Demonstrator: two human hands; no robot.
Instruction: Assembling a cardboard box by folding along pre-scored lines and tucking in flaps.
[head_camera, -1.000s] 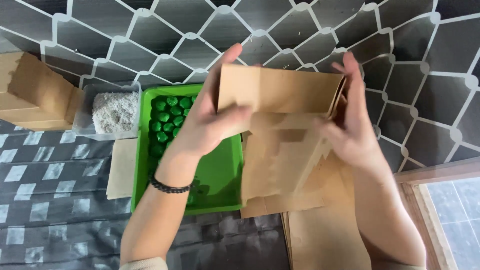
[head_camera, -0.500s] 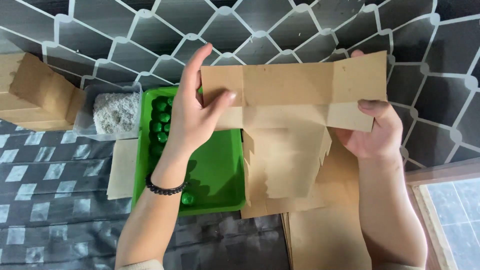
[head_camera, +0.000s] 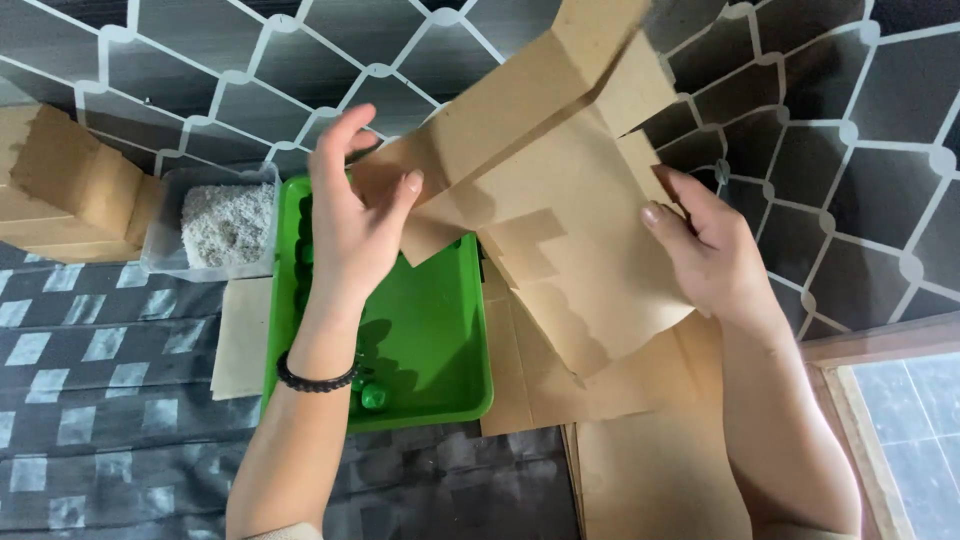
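Both hands grip a flat brown cardboard box blank (head_camera: 560, 200) held tilted above the green tray (head_camera: 430, 340): left hand (head_camera: 355, 225) at nine o'clock, right hand (head_camera: 710, 250) at three.

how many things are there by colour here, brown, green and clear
brown: 3 – unfolded brown paper bag, flat brown paper stack, brown cardboard box
green: 1 – green plastic tray
clear: 1 – clear plastic tub of grey granules
total: 5
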